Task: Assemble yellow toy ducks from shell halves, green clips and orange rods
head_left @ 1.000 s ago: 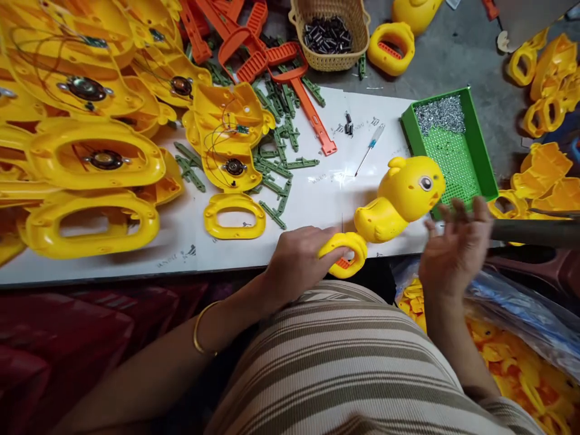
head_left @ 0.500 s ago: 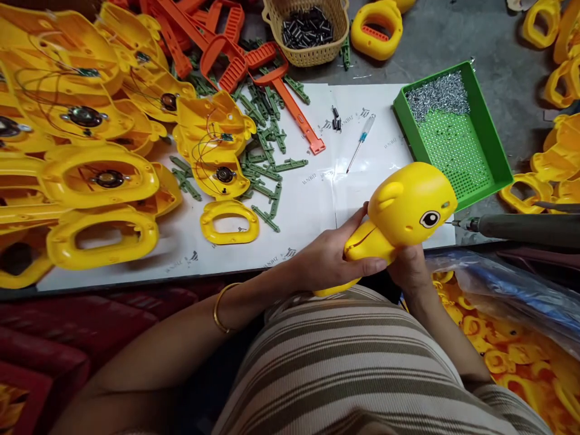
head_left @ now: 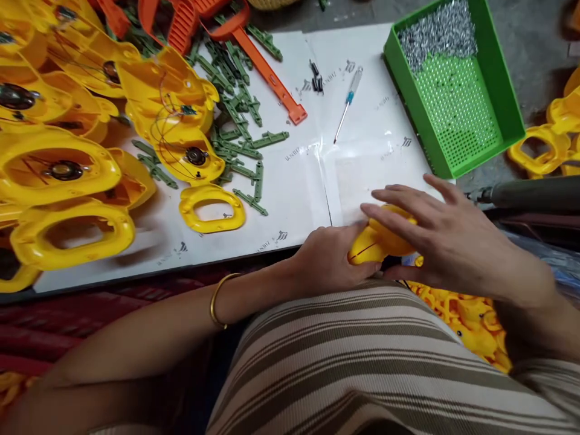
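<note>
My left hand [head_left: 333, 257] is wrapped around the neck of a yellow plastic animal-shaped toy [head_left: 368, 243], close against my striped shirt. A seam line shows along the toy's side. Over its head spreads my right hand [head_left: 453, 235], fingers stretched out and apart, hiding most of the head. Whether these fingers touch the toy I cannot tell. Just beyond the right fingertips, the grey electric screwdriver [head_left: 534, 192] points in from the right edge.
A green tray [head_left: 498, 78] of small screws stands at the back right. On the white-covered table lie a clear-handled screwdriver [head_left: 351, 99], an orange plastic part [head_left: 272, 78], green plastic strips [head_left: 244, 145] and yellow shells [head_left: 172, 121] with speakers. Yellow parts [head_left: 475, 320] fill a container below.
My right hand has come up from beneath the toy to over its head, with its fingers spreading. The toy's head has turned out of sight. The view has shifted nearer the table.
</note>
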`<state>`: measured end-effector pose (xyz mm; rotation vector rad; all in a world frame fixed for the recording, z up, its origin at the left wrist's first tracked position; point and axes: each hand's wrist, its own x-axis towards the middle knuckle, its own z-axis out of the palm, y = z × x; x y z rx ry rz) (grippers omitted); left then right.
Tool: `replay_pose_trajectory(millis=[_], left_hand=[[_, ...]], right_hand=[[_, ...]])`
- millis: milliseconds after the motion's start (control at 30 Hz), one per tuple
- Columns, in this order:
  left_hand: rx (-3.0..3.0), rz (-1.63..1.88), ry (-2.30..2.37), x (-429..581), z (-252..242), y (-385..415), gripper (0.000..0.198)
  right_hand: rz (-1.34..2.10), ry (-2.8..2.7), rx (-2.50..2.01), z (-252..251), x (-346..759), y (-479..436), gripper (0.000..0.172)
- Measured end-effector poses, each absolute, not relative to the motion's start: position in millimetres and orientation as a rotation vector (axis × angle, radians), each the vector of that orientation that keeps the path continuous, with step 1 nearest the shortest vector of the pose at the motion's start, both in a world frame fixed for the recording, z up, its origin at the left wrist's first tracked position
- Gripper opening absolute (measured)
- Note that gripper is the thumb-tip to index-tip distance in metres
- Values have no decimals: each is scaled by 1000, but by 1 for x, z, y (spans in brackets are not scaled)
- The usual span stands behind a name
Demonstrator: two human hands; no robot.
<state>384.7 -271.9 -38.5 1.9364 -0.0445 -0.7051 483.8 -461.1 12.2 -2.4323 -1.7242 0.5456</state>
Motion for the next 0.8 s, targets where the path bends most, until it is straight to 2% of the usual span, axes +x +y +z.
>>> replay_pose_trajectory(millis=[100,200,333,500,800], left_hand=[[1996,-925,-136,384,-45,-276,50],[2000,-1058,-251,383,-51,-274,47],[1947,-1171,-316,383,-52,-264,48],[1995,-1225,-430,382,-46,-259,38],[2200,-1283,-575,380,-48,-273,48]], right_hand=[[742,-1930,-2447,5,477,-458,49],[852,-1949,-2417,-10,462,-456,39],[893,-1840,-2403,-23,447,-460,39],[875,-1815,-2365,-29,441,-463,37],[904,-1872,-2281,-53,434,-464,43]])
